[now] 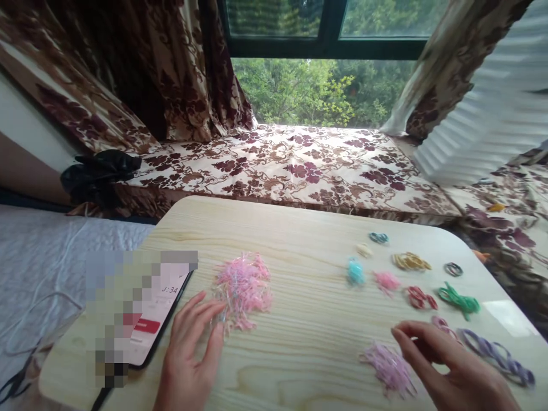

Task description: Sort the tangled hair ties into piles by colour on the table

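My left hand (192, 342) is at the near edge of a loose pile of thin pink and pale bands (245, 285), which look like small elastic hair ties. Its fingers are stretched out, with the thumb apart and the fingertips at the pile. Beside a smaller lilac pile of bands (389, 368) hovers my right hand (449, 359). Its thumb and forefinger come together in a pinch; anything between the tips is too small or blurred to make out. Just past this hand lie purple hair ties (499, 357) and pinkish-red ones (445, 328).
Small groups of bands lie at the right: green (459, 299), red (422, 298), pink (386, 281), turquoise (355, 272), tan (411, 261), dark (453, 269) and teal (379, 237). A phone (165, 311) lies left on the wooden table (299, 354). Behind is a floral-covered ledge (291, 165).
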Available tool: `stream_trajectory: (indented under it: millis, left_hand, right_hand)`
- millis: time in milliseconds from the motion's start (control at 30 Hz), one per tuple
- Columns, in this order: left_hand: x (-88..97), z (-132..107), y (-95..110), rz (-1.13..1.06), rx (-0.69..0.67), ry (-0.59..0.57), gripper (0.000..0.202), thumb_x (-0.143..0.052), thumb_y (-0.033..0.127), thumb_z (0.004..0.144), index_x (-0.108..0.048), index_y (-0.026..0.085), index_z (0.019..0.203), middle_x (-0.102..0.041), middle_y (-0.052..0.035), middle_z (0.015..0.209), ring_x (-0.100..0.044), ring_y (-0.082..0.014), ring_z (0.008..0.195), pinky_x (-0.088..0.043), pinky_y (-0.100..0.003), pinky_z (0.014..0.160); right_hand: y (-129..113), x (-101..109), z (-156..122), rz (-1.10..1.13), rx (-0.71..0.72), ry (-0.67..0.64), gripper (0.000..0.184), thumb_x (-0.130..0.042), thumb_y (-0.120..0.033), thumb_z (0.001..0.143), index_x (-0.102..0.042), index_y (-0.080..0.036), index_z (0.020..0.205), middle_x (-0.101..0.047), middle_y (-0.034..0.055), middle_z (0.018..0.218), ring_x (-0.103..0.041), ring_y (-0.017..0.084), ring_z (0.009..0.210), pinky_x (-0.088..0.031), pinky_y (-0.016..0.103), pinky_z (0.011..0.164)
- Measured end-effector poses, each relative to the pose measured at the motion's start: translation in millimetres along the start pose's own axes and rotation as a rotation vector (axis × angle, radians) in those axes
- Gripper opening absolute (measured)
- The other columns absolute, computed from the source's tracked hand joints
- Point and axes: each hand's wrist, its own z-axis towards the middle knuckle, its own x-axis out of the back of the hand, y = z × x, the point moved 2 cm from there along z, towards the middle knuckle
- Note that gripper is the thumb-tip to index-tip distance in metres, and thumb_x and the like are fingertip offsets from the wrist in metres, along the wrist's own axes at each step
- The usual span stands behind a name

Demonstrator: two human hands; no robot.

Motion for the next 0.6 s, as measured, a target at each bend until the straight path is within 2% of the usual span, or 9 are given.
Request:
stream_trajectory:
  millis: [133,267,367,500,600]
  left_hand:
    - [-1.4,0,-3,0.021,-0.046,-0.018,0.023,-0.057,0.023,0.09,-0.066,0.028,0.11,-0.072,-0.0022,0.109,-0.059,-0.0257,0.12,-0.052,-0.042,0.097]
    - [-2.3,0,-3,0.019,-0.023,0.004,0.02,-0.056,0.024,0.091,-0.066,0.027,0.108,-0.071,-0.0026,0.109,-0.058,-0.0263,0.121,-0.05,-0.043,0.098]
    - [-2.5,-1,-2,0.03,-0.045,0.001,0.02,-0.055,0.022,0.092,-0.065,0.026,0.109,-0.069,-0.0034,0.111,-0.056,-0.0249,0.122,-0.048,-0.042,0.099]
    - [-2.7,-2,-3,0.032,-0.056,0.0,0.021,-0.054,0.022,0.093,-0.064,0.026,0.111,-0.068,-0.0036,0.111,-0.055,-0.0242,0.123,-0.046,-0.041,0.101]
    - [-3.3,-1,-4,0.028,-0.058,0.002,0.021,-0.053,0.022,0.093,-0.063,0.026,0.112,-0.068,-0.0032,0.111,-0.055,-0.0236,0.123,-0.046,-0.04,0.101]
  right_hand:
    - [22,6,14,-0.126,-0.101,0.03,0.033,-0.05,-0.052,0.091,-0.067,-0.026,0.08,-0.072,0.0013,0.071,-0.068,0.018,0.056,-0.051,0.027,0.052]
    - [25,3,34,-0.177,-0.135,0.053,0.039,-0.041,-0.053,0.089,-0.064,-0.025,0.074,-0.072,0.0047,0.074,-0.069,0.022,0.061,-0.047,0.031,0.051]
    - [27,-2,44,-0.193,-0.132,0.037,0.041,-0.039,-0.053,0.088,-0.063,-0.026,0.07,-0.07,0.0044,0.07,-0.067,0.022,0.061,-0.045,0.031,0.05]
    - [27,0,46,-0.201,-0.104,0.037,0.042,-0.039,-0.054,0.088,-0.064,-0.026,0.071,-0.07,0.0041,0.071,-0.067,0.021,0.061,-0.045,0.031,0.05]
    - [26,8,37,-0.199,-0.085,0.074,0.042,-0.039,-0.055,0.09,-0.066,-0.026,0.075,-0.073,0.0042,0.079,-0.068,0.019,0.06,-0.048,0.031,0.051]
